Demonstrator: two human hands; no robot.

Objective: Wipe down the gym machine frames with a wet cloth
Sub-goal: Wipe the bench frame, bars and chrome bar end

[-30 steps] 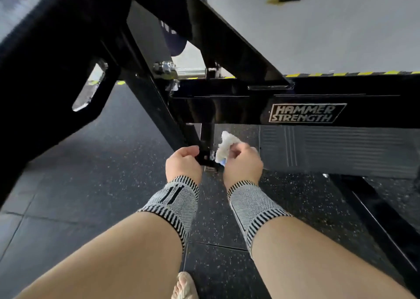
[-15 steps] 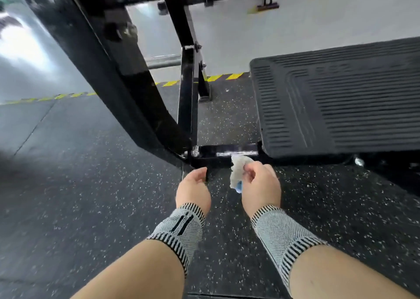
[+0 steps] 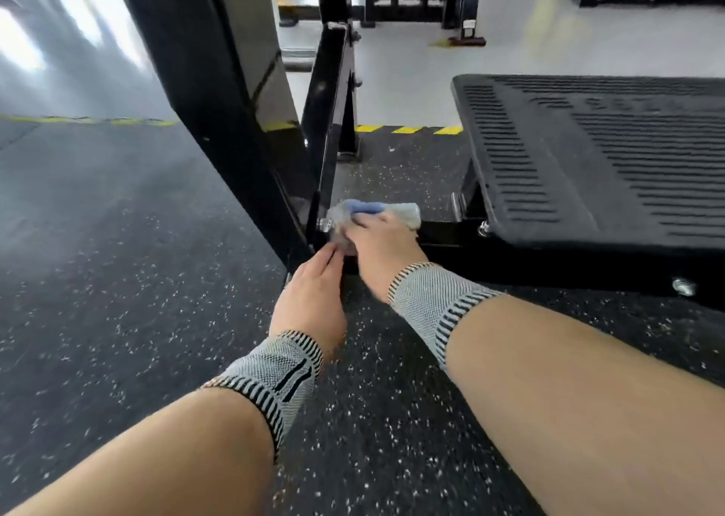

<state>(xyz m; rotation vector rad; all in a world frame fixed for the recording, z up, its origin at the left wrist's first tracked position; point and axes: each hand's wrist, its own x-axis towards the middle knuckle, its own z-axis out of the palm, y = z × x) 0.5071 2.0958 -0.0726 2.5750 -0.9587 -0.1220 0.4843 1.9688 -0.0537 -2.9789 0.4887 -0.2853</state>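
**Inspector:** Count the hands and state their condition.

**Assistant:** 2 hands in view, each with 1 striped grey wrist sleeve. The right hand [image 3: 378, 248] presses 1 cloth [image 3: 374, 213] onto the low black crossbar [image 3: 443, 235] of the machine frame [image 3: 219, 95]; how its fingers lie I cannot tell, as they are blurred and lie under the cloth's edge. The left hand [image 3: 312, 299] has its fingers fairly straight and close together, the tips reaching the base joint of the frame just below the cloth. It holds nothing.

**Inspector:** Position of the cloth?

**Assistant:** 1 cloth, pale with a blue patch, lying along the crossbar top, its left end touching the joint where 1 silver bolt [image 3: 325, 224] shows.

**Inspector:** Frame members?

**Assistant:** 1 wide slanted black beam at the left, 1 narrower black post [image 3: 331, 95] just beside it, and the 1 crossbar running right under 1 ribbed black footplate [image 3: 612, 154]. 2 more bolt heads show below the footplate edge.

**Inspector:** Flooring?

**Assistant:** Dark speckled rubber floor [image 3: 117, 280] under both arms, edged by 1 yellow-and-black striped line [image 3: 408, 129], with pale floor beyond.
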